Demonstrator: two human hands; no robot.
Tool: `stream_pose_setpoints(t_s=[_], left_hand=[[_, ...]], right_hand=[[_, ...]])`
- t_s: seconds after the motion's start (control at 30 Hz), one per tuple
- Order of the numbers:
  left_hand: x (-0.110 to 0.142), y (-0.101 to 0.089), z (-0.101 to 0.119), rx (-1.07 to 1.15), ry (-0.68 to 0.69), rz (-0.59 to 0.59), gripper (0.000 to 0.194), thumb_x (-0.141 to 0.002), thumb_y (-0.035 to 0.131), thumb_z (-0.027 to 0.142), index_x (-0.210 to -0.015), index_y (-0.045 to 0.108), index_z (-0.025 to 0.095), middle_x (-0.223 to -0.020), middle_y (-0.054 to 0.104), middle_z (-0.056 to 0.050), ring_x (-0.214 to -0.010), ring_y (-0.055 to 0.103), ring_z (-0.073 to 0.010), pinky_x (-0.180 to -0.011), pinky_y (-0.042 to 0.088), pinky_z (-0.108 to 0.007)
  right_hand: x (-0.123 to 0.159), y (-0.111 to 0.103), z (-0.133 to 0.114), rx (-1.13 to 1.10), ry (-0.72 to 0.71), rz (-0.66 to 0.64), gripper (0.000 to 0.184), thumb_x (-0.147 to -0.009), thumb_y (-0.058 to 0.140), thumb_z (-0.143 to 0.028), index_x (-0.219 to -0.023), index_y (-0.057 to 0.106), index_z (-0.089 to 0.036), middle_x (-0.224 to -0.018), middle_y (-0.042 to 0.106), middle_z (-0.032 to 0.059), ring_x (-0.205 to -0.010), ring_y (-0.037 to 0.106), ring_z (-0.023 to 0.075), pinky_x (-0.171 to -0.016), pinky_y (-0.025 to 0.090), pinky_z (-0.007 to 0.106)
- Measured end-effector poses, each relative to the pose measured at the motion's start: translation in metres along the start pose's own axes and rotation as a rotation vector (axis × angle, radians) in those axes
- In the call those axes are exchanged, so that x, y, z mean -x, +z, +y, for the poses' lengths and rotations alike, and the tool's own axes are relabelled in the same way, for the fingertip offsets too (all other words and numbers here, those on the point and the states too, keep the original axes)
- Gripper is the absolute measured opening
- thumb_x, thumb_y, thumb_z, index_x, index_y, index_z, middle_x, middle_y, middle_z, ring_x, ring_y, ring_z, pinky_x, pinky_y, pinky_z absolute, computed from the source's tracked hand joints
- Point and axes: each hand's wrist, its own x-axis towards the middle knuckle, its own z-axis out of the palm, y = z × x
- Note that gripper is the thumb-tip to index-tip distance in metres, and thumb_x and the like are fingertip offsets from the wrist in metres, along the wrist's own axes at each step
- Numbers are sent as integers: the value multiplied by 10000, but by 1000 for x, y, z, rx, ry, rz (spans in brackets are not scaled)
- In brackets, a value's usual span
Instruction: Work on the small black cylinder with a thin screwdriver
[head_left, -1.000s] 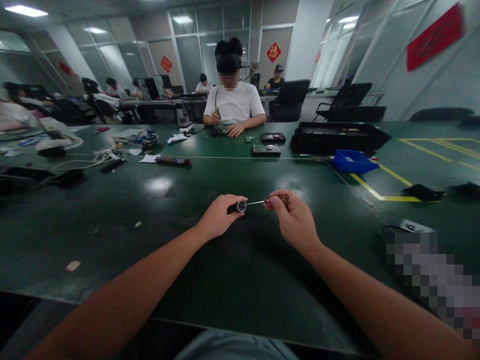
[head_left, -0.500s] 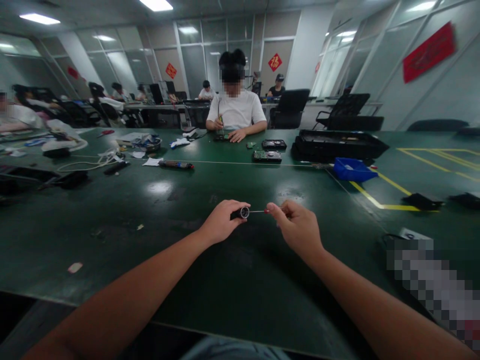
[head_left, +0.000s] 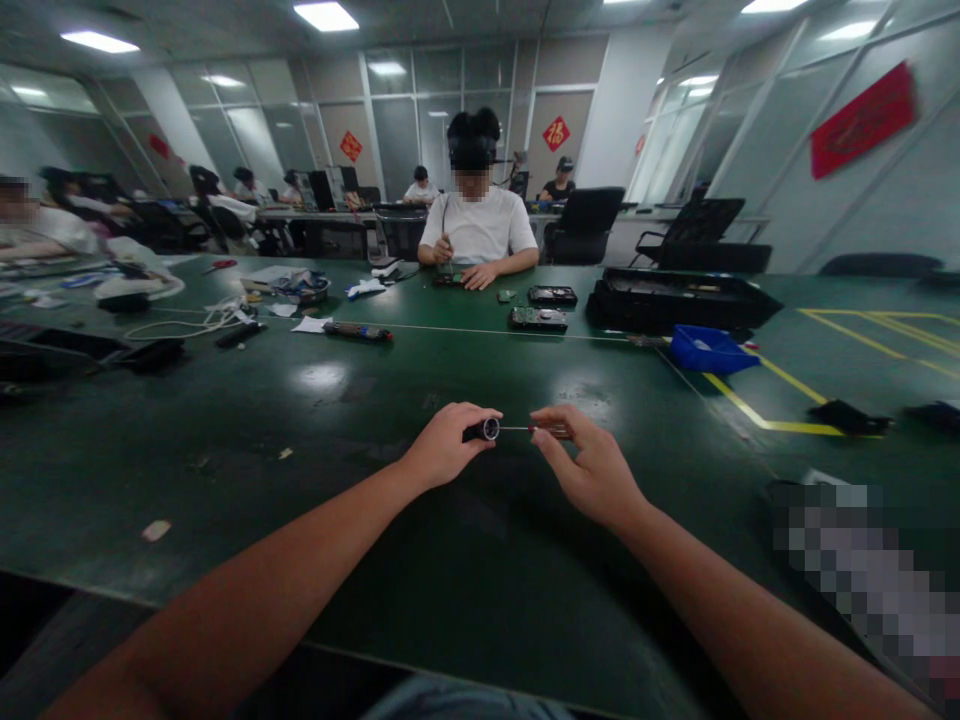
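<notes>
My left hand (head_left: 447,445) is closed around a small black cylinder (head_left: 490,429) with a pale ring at its end, held above the green table. From the right, my right hand (head_left: 589,455) grips a screwdriver (head_left: 535,429) by its reddish, see-through handle, between thumb and fingers. The thin metal shaft runs level toward the cylinder and its tip meets the ringed end. Whether the tip sits inside it I cannot tell.
Across the green table (head_left: 420,600) a person in a white shirt (head_left: 480,225) works on a small board. Hard drives (head_left: 538,318), a black case (head_left: 675,300), a blue bin (head_left: 709,350) and an electric screwdriver (head_left: 358,332) lie beyond my hands. Cables and clutter fill the left.
My right fingers have shifted around the screwdriver handle, curling and then straightening. The left hand keeps its hold on the cylinder. The whole view has tilted up slightly.
</notes>
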Motion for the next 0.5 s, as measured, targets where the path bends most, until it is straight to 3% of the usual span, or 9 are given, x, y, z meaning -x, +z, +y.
stream_pose_setpoints(t_s=[0.17, 0.33, 0.43, 0.5], left_hand=[[0, 0, 0, 2, 1, 4, 384, -874, 694, 231, -1255, 651, 249, -1193, 681, -40, -1128, 590, -228, -1013, 435, -396], [0, -2, 1, 13, -21, 11, 378, -882, 686, 257, -1258, 648, 248, -1196, 674, -48, -1135, 587, -237, -1013, 436, -406], [1, -3, 3, 16, -25, 8, 377, -885, 683, 262, -1260, 648, 243, -1203, 673, -49, -1140, 584, -237, -1015, 433, -408], [1, -2, 4, 12, -26, -5, 378, -885, 683, 255, -1261, 650, 247, -1201, 674, -45, -1140, 581, -235, -1018, 431, -410]], right_hand=[[1, 2, -2, 65, 77, 3, 357, -1018, 411, -419, -965, 689, -202, -655, 653, 12, -601, 635, 181, -599, 450, 313], [1, 3, -4, 46, 17, 44, 232, -977, 463, -289, -1086, 646, -194, -872, 709, 50, -748, 655, 193, -667, 459, 314], [2, 3, -4, 26, 29, 26, 241, -996, 428, -306, -994, 648, -207, -841, 690, 45, -746, 645, 192, -678, 456, 322], [2, 5, -3, 1, 76, 62, 239, -1005, 418, -327, -1031, 624, -209, -806, 676, 38, -723, 644, 193, -677, 461, 331]])
